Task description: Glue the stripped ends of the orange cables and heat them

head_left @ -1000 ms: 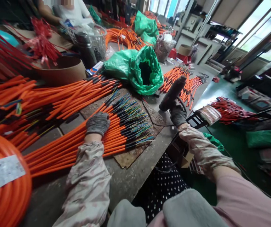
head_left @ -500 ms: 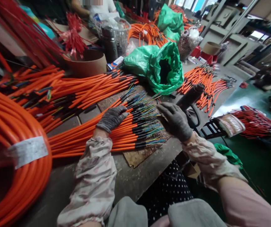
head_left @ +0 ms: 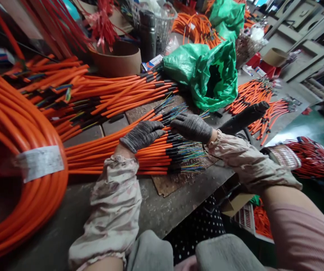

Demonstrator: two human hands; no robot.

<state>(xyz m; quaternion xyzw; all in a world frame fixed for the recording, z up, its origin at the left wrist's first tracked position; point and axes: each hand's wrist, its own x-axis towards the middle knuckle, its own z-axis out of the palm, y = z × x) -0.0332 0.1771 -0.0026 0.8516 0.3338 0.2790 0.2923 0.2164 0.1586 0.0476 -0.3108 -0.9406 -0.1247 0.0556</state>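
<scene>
At far left, a coil (head_left: 23, 135) of orange cable lies on the table, wrapped by a white label (head_left: 44, 162); its print is too blurred to read. Behind it, a small box (head_left: 2, 56) carries blue and orange marking. Further right stands a cardboard ring (head_left: 119, 62) with red strips (head_left: 102, 28) above it. Just beside the ring, a second box (head_left: 152, 63) in white, blue and orange bears dark lettering, possibly a brand name, not legible from here.

The table (head_left: 156, 210) is dark grey, scuffed and flecked with pale specks. Centrally, orange cables (head_left: 150, 160) lie side by side, their black sleeves and fine coloured wires over a brown board (head_left: 164, 186) with a ragged edge. The left hand (head_left: 143, 134), gloved in grey, rests across the cables with its fingers towards the sleeves; whether it grips cannot be told. The right hand (head_left: 192, 127), likewise gloved, has bent fingers at the sleeved ends; its grip is hidden.

Beyond the right hand, a green bag (head_left: 215, 82) gapes open. A black heat gun (head_left: 243, 118) lies near short orange leads (head_left: 252, 96). At far right, red bundles (head_left: 317, 160) sit above a green floor (head_left: 288, 126).
</scene>
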